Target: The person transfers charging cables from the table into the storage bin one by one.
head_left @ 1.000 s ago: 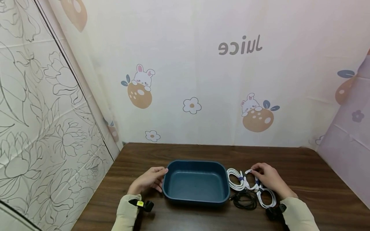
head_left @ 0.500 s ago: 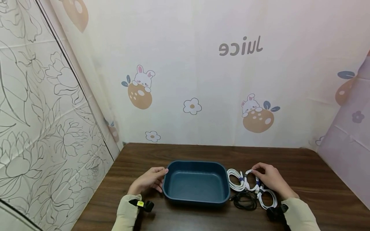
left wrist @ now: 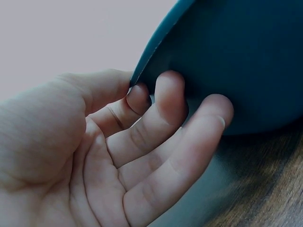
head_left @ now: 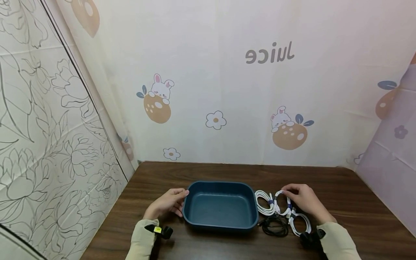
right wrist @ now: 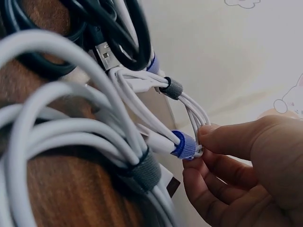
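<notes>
A dark teal rectangular tray (head_left: 221, 226) with tall sides sits on the wooden table. My left hand (head_left: 167, 204) pinches its left rim, thumb over the edge and fingers against the outer wall (left wrist: 265, 71). Right of the tray lie several coiled cables. My right hand (head_left: 303, 198) pinches the far end of the middle white cable coil (right wrist: 191, 111) between thumb and fingertips; grey and blue straps bind this coil. Another white cable coil (head_left: 264, 203) lies against the tray, and a third white coil (head_left: 300, 224) lies under my right wrist.
A black cable coil (head_left: 275, 225) lies in front of the white ones. The brown table (head_left: 195, 249) ends at a patterned curtain (head_left: 227, 72) behind, with another flowered curtain (head_left: 58, 126) on the left.
</notes>
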Tool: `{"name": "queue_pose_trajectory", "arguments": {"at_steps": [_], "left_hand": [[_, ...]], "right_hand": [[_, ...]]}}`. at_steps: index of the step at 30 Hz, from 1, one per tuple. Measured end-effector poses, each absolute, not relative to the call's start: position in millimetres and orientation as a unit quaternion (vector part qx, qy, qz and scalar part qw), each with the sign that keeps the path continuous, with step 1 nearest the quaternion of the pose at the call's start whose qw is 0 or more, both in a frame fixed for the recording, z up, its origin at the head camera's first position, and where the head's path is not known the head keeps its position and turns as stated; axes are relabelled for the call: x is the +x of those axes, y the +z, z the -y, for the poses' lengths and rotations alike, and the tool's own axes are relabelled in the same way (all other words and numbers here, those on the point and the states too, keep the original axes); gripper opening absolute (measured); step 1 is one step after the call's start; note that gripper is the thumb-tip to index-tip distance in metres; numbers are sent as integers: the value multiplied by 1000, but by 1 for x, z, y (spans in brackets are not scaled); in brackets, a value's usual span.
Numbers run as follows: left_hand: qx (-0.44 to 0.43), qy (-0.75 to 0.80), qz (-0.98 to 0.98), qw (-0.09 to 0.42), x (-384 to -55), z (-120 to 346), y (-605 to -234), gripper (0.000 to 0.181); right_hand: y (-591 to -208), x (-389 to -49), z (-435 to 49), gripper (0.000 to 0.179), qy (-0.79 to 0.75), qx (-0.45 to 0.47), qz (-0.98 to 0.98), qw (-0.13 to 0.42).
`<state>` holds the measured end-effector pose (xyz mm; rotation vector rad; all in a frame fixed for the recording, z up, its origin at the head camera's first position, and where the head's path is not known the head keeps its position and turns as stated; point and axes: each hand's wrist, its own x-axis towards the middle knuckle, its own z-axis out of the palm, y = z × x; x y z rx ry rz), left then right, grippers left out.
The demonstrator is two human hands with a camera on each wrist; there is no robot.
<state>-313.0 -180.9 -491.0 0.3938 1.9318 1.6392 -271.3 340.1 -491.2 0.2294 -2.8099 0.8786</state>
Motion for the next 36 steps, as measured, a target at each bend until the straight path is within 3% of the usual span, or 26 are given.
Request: {"name": "queue_pose_trajectory", "arguments": {"at_steps": [36], "left_hand": [[150, 611, -723, 285, -314, 182, -492, 50]], "right_hand": [[-476, -267, -347, 21, 320, 55, 936, 137]]}}
